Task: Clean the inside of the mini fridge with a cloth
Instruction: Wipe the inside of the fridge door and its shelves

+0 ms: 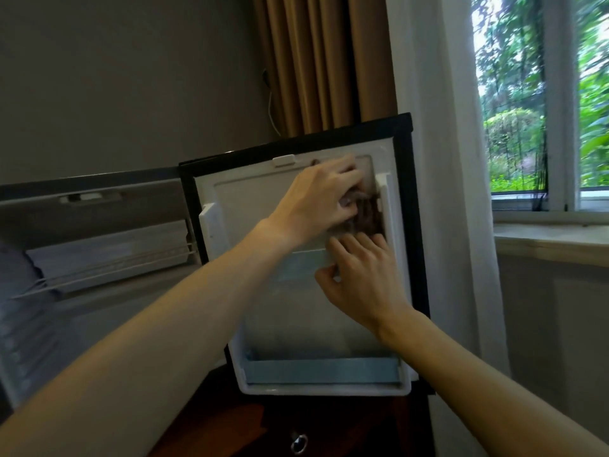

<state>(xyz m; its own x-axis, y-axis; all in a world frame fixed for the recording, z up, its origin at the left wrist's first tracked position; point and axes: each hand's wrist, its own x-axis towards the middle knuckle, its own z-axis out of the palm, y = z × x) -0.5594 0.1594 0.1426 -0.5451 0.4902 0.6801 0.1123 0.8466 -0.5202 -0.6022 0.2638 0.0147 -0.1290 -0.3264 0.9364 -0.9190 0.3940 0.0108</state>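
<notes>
The fridge stands open to the left of both hands. The left hand grips the brown cloth under its curled fingers against the door. Just below it, the right hand rests on the door shelf, fingers straight, thumb round its edge.

Person, seen from the head camera: two forearms enter from the near edge, both bare from below the elbow to the wrist, with no sleeve in view. Left hand and right hand: bare, ungloved, with short plain fingernails. Wrists slender; faint tendon lines show at the right wrist, and both forearms look smooth and evenly lit.
</notes>
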